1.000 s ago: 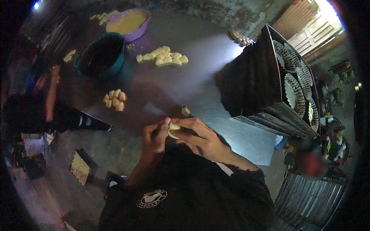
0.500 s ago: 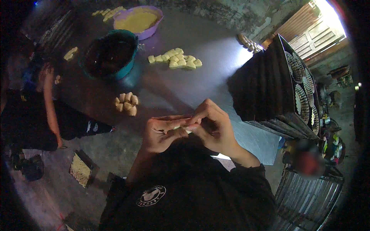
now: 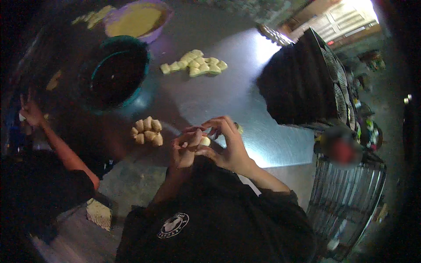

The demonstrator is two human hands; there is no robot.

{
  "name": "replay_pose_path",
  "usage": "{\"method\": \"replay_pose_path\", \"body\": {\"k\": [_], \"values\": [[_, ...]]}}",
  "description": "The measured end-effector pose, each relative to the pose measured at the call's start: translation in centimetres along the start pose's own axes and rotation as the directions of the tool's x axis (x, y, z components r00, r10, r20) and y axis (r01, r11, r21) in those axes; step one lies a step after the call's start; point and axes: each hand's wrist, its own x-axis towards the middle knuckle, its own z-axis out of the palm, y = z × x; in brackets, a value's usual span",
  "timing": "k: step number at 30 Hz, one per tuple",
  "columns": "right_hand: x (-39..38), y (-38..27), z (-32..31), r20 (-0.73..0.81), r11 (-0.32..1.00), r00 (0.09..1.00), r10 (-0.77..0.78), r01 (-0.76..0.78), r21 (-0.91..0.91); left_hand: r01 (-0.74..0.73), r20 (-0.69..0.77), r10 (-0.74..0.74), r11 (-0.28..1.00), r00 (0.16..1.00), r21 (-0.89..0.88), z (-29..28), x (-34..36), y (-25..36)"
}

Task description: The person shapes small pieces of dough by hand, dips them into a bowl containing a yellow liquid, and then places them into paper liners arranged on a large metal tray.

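- Cream-yellow in tone, a small dough-like piece sits between the two hands, in front of the wearer's chest and above the near edge of the surface.
- We see the left hand with its fingers curled and bunched; it has hold of the piece at its inner side.
- We find the right hand partly open, thumb and fingers parted in a wide curve facing the piece; whether its fingertips touch it we cannot tell.
- Just beyond the right hand we note another pale lump, partly hidden, on the surface.
- Left of the hands we observe a cluster of brown pieces, several touching one another.
- Farther back we distinguish a larger group of pale yellow pieces, packed closely together.
- Beside that group, to its left, we have a teal basin with a dark interior; behind it stands a purple basin holding a yellow mass.
- At right we see a dark stack of trays, with pleated edges showing along its open side.
- At far left we identify a co-worker's forearm, reaching over the surface.
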Motion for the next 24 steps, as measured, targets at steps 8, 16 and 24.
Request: {"method": "replay_pose_path", "body": {"k": [8,16,24], "values": [[-2.7,9.4,3.4,0.056,0.836,0.937,0.344,-0.333,0.436,-0.065,-0.117,0.109,0.943,0.987,0.325,-1.7,2.9,-2.3],[-6.3,17.4,-1.1,-0.216,0.931,0.964,0.155,-0.216,-0.293,-0.082,-0.116,0.263,0.637,0.958,0.767,-6.1,2.3,-5.0],[-8.8,20.2,-3.9,0.060,0.959,0.970,0.235,-0.242,0.148,-0.219,0.031,0.337,0.537,0.941,0.815,1.1,1.2,-8.6]]}}
